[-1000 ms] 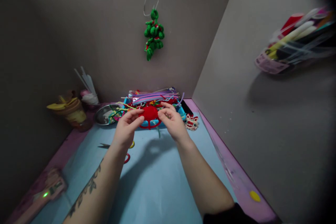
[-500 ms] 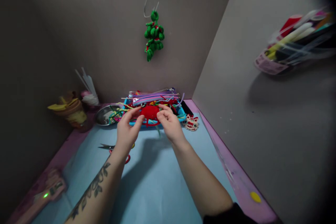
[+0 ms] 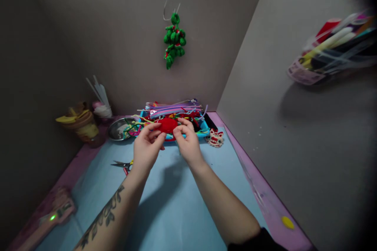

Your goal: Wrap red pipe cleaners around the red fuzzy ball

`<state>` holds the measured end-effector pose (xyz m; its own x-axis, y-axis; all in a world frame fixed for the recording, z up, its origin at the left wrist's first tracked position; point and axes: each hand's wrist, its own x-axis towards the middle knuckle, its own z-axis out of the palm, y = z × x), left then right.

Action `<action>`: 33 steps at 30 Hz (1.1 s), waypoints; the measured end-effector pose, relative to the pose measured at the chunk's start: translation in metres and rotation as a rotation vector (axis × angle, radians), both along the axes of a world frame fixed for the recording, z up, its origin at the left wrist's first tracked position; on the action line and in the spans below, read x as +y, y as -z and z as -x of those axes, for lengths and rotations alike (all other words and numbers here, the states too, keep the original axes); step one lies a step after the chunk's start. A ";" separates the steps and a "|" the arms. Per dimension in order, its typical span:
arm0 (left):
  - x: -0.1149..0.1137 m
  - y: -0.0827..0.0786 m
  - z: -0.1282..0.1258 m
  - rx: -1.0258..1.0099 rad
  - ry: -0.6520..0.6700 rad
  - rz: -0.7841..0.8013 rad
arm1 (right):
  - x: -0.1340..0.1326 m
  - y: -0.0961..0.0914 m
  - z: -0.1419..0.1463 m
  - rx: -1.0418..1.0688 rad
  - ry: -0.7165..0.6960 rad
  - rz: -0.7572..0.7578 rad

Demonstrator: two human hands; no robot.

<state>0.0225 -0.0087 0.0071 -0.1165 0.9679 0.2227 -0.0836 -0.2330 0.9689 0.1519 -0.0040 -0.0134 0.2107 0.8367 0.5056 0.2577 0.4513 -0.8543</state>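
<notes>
Between my two hands is a rounded red fuzzy piece (image 3: 168,125), raised above the mat just in front of a blue tray. My left hand (image 3: 148,143) grips its left side, fingers behind and thumb in front. On the other side, my right hand (image 3: 187,137) pinches its right edge between thumb and fingertips. A red strand curves below the piece, partly hidden by my fingers. Behind it, the blue tray (image 3: 203,134) is filled with coloured pipe cleaners (image 3: 176,110). Scissors (image 3: 122,164) lie on the mat, their handles partly covered by my left arm.
A metal bowl (image 3: 115,130) and a flower-like pot (image 3: 84,127) stand at the back left. A pink glue gun (image 3: 55,217) with a green light lies front left. A red-and-white piece (image 3: 215,139) sits right of the tray. A green ornament (image 3: 174,41) hangs from a wire.
My left hand has shifted slightly right and its thumb has moved inward along the red piece. The red strand below has dropped more behind my fingers. The view has turned slightly.
</notes>
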 end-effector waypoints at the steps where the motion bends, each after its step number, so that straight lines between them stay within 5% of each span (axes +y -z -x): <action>1: 0.000 0.000 0.000 -0.014 0.001 -0.002 | -0.001 0.000 0.000 -0.018 0.002 -0.006; 14: -0.004 -0.001 -0.002 0.038 -0.046 -0.060 | -0.007 0.001 0.002 -0.301 0.167 -0.227; 33: 0.011 -0.001 0.009 -0.160 -0.025 0.029 | -0.006 -0.005 -0.008 -0.154 0.175 -0.193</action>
